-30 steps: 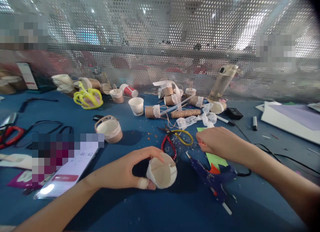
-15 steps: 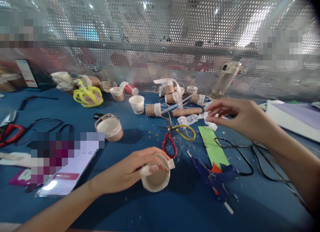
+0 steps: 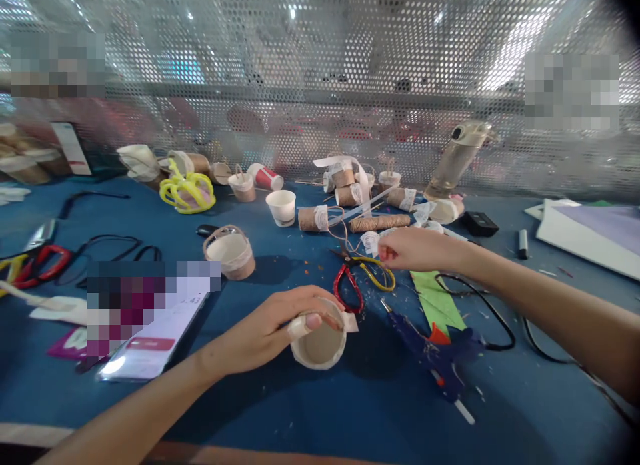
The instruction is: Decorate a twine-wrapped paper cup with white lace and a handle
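Note:
My left hand (image 3: 280, 328) is closed on a paper cup (image 3: 320, 348) near the front middle of the table, thumb inside the rim, fingers around the far side. A small white tab stands out at the cup's right. My right hand (image 3: 405, 249) hovers over the white lace (image 3: 371, 242), its fingers curled together; whatever they pinch is too small to make out. Just below it lie scissors (image 3: 349, 288) with red and yellow handles. A blue glue gun (image 3: 430, 351) rests to the right of the cup.
Behind my hands stand a white cup (image 3: 281, 208), a twine-handled basket (image 3: 233, 255), wrapped cups and a twine roll (image 3: 380, 223). A phone (image 3: 163, 335) lies left. Green paper (image 3: 437, 298), a black cord and a clear bottle (image 3: 457, 161) are at right.
My right hand has moved left and down, and its fingers have curled in. My left hand still holds the cup. The view has shifted slightly, showing a black box and a marker at right.

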